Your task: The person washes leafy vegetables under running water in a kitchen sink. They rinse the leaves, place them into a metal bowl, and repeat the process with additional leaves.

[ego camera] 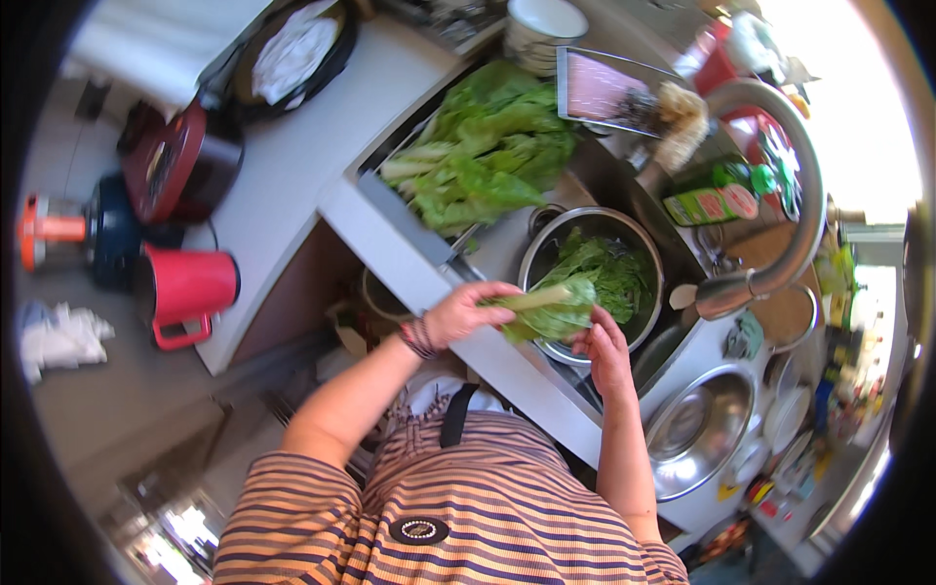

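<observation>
My left hand [468,313] pinches the pale stem end of a green leafy vegetable [545,314] over the near edge of the sink. At the leaf's other end is my right hand [605,344], its fingers curled against the leafy tip. Behind the held leaf, a round metal pot [654,256] stands in the sink with more greens [614,278] inside. A large heap of lettuce-like leaves [490,146] lies at the sink's far left side, on a rack or tray whose details are hidden by the leaves.
A curved metal faucet [808,175] arches at the right, near a green dish soap bottle [709,205]. An empty steel basin [702,431] rests on the right counter. Stacked bowls [545,29] stand at the back. On the left are a red pitcher [194,287] and a dark red cooker [179,164].
</observation>
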Motion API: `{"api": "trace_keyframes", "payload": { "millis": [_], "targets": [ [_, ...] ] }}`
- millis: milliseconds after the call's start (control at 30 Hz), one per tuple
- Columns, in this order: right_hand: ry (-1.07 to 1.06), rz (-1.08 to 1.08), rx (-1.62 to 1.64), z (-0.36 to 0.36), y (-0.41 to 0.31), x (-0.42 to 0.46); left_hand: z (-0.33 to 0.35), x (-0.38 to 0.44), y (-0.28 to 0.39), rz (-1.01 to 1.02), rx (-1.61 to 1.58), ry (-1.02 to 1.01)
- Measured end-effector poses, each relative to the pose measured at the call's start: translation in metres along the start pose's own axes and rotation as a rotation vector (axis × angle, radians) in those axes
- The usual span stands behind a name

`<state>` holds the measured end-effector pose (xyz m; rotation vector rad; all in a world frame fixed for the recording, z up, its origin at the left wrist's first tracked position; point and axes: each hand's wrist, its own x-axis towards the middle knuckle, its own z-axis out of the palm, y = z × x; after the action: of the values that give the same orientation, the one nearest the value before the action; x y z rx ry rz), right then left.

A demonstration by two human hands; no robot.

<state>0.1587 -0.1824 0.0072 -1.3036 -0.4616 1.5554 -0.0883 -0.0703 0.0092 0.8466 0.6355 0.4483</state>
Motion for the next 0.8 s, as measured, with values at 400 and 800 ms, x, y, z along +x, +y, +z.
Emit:
{"api": "trace_keyframes", "payload": {
  "millis": [400,800],
  "targets": [
    [-0.220,0.099,-0.359,0.067,-0.027,0.043,-0.143,-0.205,-0.029,0.250,0.606,0.917],
    [-0.108,-0.265,-0.781,0.100,-0.018,0.091,-0.234,-0.145,-0.150,-0.243,1.060,0.954]
  ]
}}
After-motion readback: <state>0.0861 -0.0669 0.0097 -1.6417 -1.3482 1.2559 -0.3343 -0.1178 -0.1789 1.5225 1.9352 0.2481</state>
